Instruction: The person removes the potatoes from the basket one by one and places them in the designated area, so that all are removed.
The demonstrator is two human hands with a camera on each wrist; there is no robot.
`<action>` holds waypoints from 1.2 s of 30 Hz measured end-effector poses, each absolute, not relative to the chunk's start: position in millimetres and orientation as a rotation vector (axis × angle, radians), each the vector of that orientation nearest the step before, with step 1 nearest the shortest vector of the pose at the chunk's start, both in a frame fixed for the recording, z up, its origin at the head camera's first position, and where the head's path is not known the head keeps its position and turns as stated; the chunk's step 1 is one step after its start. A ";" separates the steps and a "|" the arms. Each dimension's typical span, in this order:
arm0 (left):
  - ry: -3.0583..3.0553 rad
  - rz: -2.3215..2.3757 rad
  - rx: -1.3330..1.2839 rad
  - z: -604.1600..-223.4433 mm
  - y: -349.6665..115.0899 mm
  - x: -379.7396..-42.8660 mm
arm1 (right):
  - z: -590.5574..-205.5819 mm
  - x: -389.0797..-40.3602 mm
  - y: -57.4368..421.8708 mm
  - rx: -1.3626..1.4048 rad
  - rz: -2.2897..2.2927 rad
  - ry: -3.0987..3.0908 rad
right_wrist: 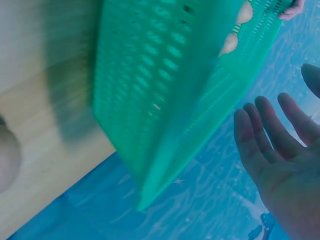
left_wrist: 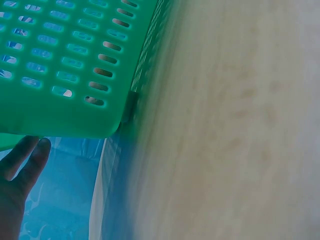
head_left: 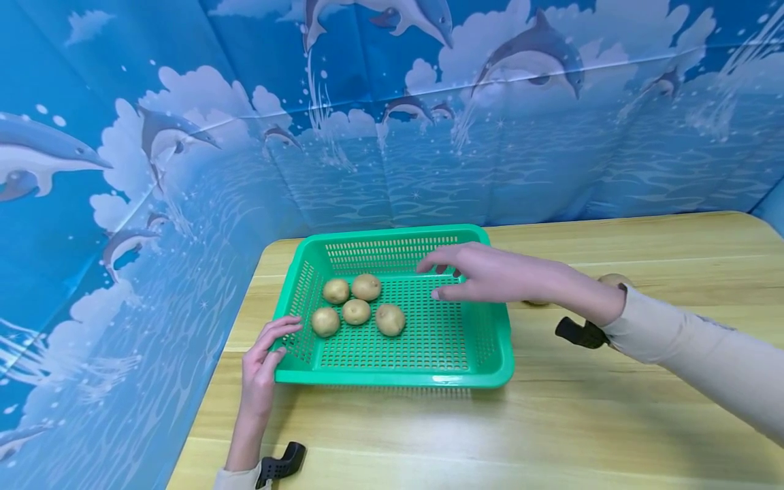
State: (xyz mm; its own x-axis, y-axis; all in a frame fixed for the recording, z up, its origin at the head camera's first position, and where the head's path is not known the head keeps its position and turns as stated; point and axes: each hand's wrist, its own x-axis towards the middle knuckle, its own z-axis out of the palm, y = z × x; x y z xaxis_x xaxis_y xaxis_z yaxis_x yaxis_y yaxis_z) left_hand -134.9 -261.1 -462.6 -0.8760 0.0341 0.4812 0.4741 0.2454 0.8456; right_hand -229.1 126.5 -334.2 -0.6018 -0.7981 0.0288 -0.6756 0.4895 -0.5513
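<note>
A green slotted plastic basket (head_left: 392, 380) holds several potatoes (head_left: 390, 320), grouped in its left half. My left hand (head_left: 260, 367) rests at the basket's left rim, fingers reaching over it. Seen in the left wrist view, two straight fingers (left_wrist: 34, 162) meet the rim near a corner. Above the right part of the basket hovers my right hand (head_left: 468, 272), holding nothing, its fingers spread and slightly bent. That palm (right_wrist: 290, 175) shows bare in the right wrist view, apart from the basket wall (right_wrist: 145, 75).
On the wooden table (head_left: 582, 422), right of the basket, a potato (head_left: 615, 279) lies partly hidden behind my right forearm; another brown shape (head_left: 536, 303) peeks out below it. A blue dolphin-print curtain (head_left: 392, 170) hangs along the table's back and left sides.
</note>
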 end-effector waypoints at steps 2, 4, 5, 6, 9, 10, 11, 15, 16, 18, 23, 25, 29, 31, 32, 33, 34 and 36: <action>-2.156 -1.665 -0.470 -463.3 -261.2 -135.0 | -330.3 -234.2 120.0 -1.276 -0.749 2.471; -2.154 -1.666 -0.472 -463.4 -261.3 -134.8 | -326.2 -239.3 113.2 -1.280 -0.724 2.433; -2.153 -1.667 -0.474 -463.3 -261.4 -134.7 | -323.8 -241.4 110.0 -1.279 -0.712 2.415; -2.152 -1.666 -0.476 -463.3 -261.6 -134.6 | -321.4 -243.6 106.8 -1.272 -0.695 2.397; -2.149 -1.663 -0.480 -462.8 -261.8 -134.8 | -314.5 -250.1 97.3 -1.242 -0.668 2.328; -2.147 -1.664 -0.481 -462.7 -261.9 -134.9 | -312.8 -252.3 94.2 -1.230 -0.661 2.305; -2.147 -1.663 -0.482 -462.5 -261.9 -135.0 | -311.4 -254.4 91.2 -1.221 -0.656 2.284; -2.149 -1.667 -0.487 -462.4 -261.9 -135.3 | -309.0 -262.0 79.0 -1.205 -0.680 2.205; -2.149 -1.666 -0.487 -462.5 -261.9 -135.4 | -308.8 -263.5 75.8 -1.207 -0.691 2.192; -2.151 -1.666 -0.488 -462.7 -262.0 -135.4 | -308.4 -266.2 69.9 -1.220 -0.719 2.169; -2.149 -1.665 -0.488 -463.2 -262.3 -135.6 | -309.7 -272.5 55.7 -1.223 -0.772 2.135; -2.148 -1.665 -0.488 -463.3 -262.4 -135.6 | -312.3 -275.9 51.0 -1.218 -0.788 2.123; -2.152 -1.663 -0.483 -463.1 -262.3 -135.5 | -321.0 -284.2 44.2 -1.205 -0.840 2.064; -2.154 -1.664 -0.480 -463.0 -262.1 -135.3 | -326.2 -288.4 41.7 -1.191 -0.858 2.024; -2.155 -1.665 -0.479 -463.0 -262.1 -135.1 | -329.1 -290.4 40.6 -1.179 -0.863 2.007; -2.154 -1.668 -0.478 -463.0 -262.0 -135.0 | -332.3 -292.6 39.5 -1.167 -0.872 1.986; -2.154 -1.668 -0.477 -463.0 -261.9 -135.0 | -335.4 -294.7 38.6 -1.149 -0.881 1.963; -2.153 -1.668 -0.475 -462.9 -261.7 -134.9 | -341.6 -298.9 36.7 -1.122 -0.878 1.930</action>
State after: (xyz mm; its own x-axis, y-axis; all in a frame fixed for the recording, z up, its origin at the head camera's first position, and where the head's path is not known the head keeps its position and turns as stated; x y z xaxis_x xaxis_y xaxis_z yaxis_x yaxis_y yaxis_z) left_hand -134.9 -261.7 -462.9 -0.8729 0.0364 0.4865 0.4802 0.2405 0.8436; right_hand -298.9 36.7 -341.6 -0.3567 -0.9011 -0.2465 -0.4063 0.3873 -0.8276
